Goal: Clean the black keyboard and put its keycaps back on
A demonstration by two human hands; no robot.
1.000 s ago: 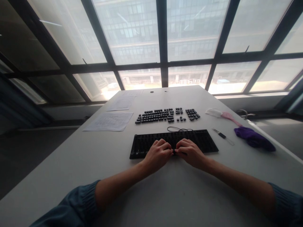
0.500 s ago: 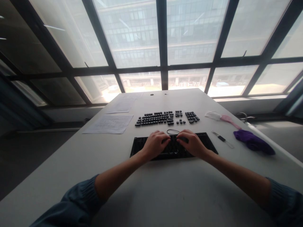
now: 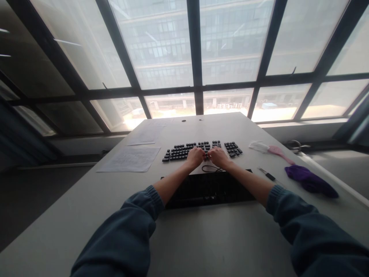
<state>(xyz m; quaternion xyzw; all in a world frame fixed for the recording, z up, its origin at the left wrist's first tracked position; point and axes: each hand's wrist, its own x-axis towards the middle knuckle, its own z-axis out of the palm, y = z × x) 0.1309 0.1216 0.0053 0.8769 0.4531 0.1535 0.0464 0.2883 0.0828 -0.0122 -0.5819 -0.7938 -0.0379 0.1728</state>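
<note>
Black keycaps [image 3: 180,152] lie in blocks in a keyboard layout on the white table. My left hand [image 3: 196,156] is at the right part of the main block, fingers closed in a pinch. Close beside it, my right hand [image 3: 218,157] is also closed, its fingertips among the keycaps. Dark bits show at the fingertips, but whatever either hand holds is too small to make out. Under my forearms lies a black keyboard base [image 3: 211,188], partly covered by my arms. Its thin dark cable [image 3: 209,169] loops behind it.
Printed papers [image 3: 129,159] lie on the left of the table [image 3: 184,246]. To the right are a small wire tool with a black handle [image 3: 270,176], a purple cloth [image 3: 309,181], and a pink and white item [image 3: 276,151]. Large windows [image 3: 167,46] stand beyond.
Both hands have moved forward from the black keyboard base to the keycaps behind it. The view has shifted slightly, and the base is now less covered by my hands.
</note>
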